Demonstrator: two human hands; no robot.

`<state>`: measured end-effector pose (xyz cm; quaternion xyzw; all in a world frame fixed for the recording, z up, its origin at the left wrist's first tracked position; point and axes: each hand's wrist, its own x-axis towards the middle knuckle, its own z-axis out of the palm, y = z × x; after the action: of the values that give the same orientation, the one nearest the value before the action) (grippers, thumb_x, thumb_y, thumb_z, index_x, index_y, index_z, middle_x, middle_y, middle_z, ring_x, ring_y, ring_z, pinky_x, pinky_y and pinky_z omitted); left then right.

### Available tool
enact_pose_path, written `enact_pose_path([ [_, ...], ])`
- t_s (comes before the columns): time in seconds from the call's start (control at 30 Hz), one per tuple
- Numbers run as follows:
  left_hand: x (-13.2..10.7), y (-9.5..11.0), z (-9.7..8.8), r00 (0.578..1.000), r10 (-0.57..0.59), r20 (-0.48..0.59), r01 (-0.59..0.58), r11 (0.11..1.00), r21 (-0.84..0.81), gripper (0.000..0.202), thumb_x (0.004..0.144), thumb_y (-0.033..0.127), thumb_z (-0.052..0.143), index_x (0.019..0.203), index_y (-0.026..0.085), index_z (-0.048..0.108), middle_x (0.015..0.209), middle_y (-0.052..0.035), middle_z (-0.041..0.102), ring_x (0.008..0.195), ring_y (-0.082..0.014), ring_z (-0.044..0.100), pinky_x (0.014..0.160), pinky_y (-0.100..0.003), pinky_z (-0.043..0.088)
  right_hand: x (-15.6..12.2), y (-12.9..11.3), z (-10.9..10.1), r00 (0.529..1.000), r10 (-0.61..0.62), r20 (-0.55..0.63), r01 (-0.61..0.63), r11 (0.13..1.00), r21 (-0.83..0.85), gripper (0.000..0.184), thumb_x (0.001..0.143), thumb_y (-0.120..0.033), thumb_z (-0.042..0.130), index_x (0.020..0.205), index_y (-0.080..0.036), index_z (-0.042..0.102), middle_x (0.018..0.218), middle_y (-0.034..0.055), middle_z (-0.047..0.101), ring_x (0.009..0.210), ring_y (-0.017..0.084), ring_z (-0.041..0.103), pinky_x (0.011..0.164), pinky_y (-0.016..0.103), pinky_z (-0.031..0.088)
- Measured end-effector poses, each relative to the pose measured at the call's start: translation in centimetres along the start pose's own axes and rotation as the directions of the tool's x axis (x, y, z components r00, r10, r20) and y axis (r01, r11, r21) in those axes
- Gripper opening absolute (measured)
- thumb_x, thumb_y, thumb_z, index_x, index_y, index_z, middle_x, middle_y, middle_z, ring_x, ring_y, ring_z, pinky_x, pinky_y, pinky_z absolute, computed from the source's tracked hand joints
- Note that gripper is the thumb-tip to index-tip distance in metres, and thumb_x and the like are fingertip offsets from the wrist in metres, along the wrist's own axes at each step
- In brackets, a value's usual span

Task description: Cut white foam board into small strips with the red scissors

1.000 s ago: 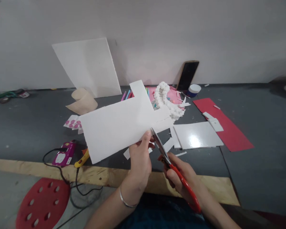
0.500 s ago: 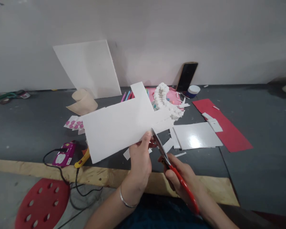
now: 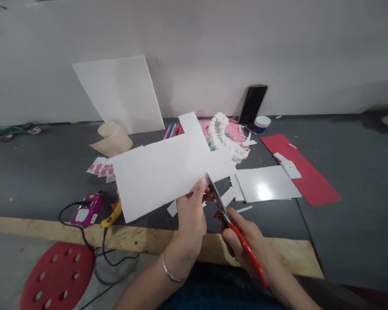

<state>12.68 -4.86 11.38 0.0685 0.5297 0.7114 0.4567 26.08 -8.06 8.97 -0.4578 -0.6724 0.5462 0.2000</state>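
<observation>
My left hand pinches the lower edge of a large white board, thumb on top. The board is held up over the table, with a strip sticking out at its upper right and another part at its right. In my right hand is a pair of scissors with red handles. Their metal blades meet the board's lower right edge, close to my left thumb. Behind the board's right end stands a white beaded, curved piece.
A glossy white sheet and a red sheet lie to the right. A phone leans on the wall beside a small jar. On the left are a purple device, a yellow-handled tool and a beige roll.
The board and my left hand have shifted very slightly right. The scissors stay at the same edge of the board, with their handles a little lower left.
</observation>
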Motion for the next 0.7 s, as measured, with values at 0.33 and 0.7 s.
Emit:
enact_pose_path([
  [0.33, -0.16, -0.03, 0.04, 1.0, -0.002, 0.01, 0.002, 1.0, 0.003, 0.025, 0.058, 0.035, 0.085, 0.065, 0.017, 0.068, 0.061, -0.0021, 0.064, 0.057, -0.0144, 0.058, 0.057, -0.03, 0.048, -0.16, -0.06, 0.28, 1.0, -0.004, -0.031, 0.004, 1.0, 0.018, 0.03, 0.092, -0.052, 0.048, 0.091, -0.022, 0.049, 0.06, -0.0053, 0.046, 0.048, 0.011, 0.041, 0.046, 0.022, 0.035],
  [0.7, -0.27, 0.01, -0.07, 1.0, 0.026, 0.003, -0.026, 1.0, 0.001, 0.025, 0.059, 0.035, 0.084, 0.064, 0.018, 0.066, 0.059, -0.0006, 0.063, 0.054, -0.0133, 0.057, 0.054, -0.028, 0.047, 0.05, 0.0, 0.27, 0.998, -0.057, -0.033, 0.055, 0.995, -0.08, 0.029, 0.093, -0.05, 0.043, 0.097, -0.022, 0.049, 0.06, -0.0045, 0.05, 0.047, 0.013, 0.046, 0.046, 0.023, 0.037],
])
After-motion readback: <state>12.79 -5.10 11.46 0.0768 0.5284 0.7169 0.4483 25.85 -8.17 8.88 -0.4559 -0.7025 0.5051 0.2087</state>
